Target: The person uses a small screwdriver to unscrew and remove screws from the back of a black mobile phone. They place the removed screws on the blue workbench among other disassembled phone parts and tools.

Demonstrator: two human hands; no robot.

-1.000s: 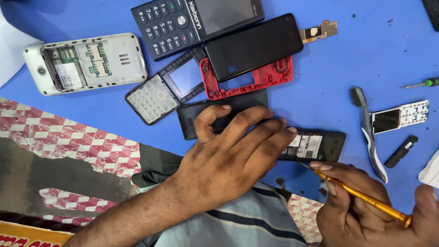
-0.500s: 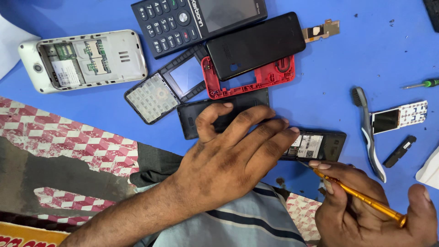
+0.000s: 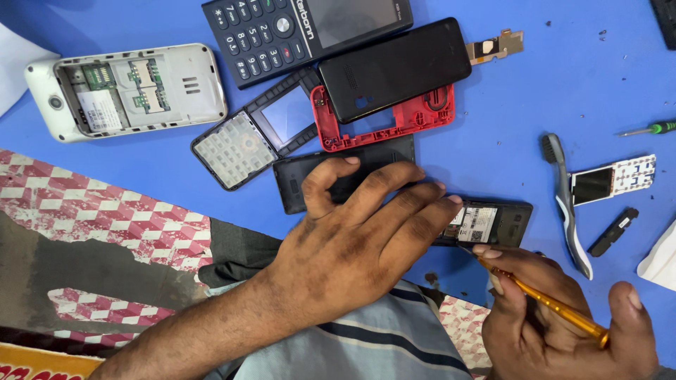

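Your left hand lay flat, fingers spread and extended, pressing down on an open black phone body whose far end stuck out just beyond your fingertips; your thumb rested on a black back cover lying under the hand. Your right hand, just right of and below the left, was closed around a thin orange-handled tool, pinched between thumb and fingers, its tip touching the near edge of the phone body. The two hands sat close together, not quite touching. Beyond your left fingertips lay a red phone frame with a black cover on top, and a keypad frame beside it. Farther left sat a white opened phone. Right of your right hand lay a grey brush and a small keypad board.
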